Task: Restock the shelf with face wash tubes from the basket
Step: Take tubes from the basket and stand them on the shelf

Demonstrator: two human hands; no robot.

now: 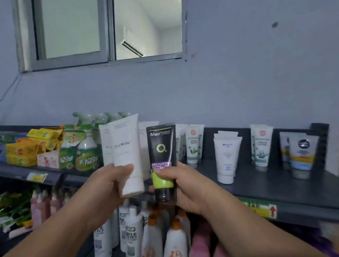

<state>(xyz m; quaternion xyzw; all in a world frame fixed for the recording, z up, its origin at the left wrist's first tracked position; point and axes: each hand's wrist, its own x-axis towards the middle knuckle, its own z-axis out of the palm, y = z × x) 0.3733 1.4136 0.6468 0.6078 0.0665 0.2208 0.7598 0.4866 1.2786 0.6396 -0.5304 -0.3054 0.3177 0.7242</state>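
Nearest, at lower centre of the frame: left hand [109, 183] closed around a white tube [127, 154] marked FLORAL, right hand [183, 181] closed around a black and green tube [163, 163] marked Men; both held upright, cap ends down, long axes vertical, side by side and just apart. One tube per hand, two in all. No basket clearly in view; only a blurred orange shape at the lower right corner, too vague to call. Directly beyond the hands, up and to the right: the dark shelf [276, 183], its bare stretch lying right of the black tube, so nearer the right hand. Probably an easy forward reach for that hand, the tube kept cap-down to stand like the rest. Standing on the shelf, right of centre: about five front tubes readable, with more behind them in rows, exact count not clear. Behind the white tube, more white tubes, number hidden. Farther left: green spray bottles [87, 152], at least three, and yellow packs [29, 148], several stacked. Below, on the lower shelf: white, orange-capped and pink bottles, count uncertain.
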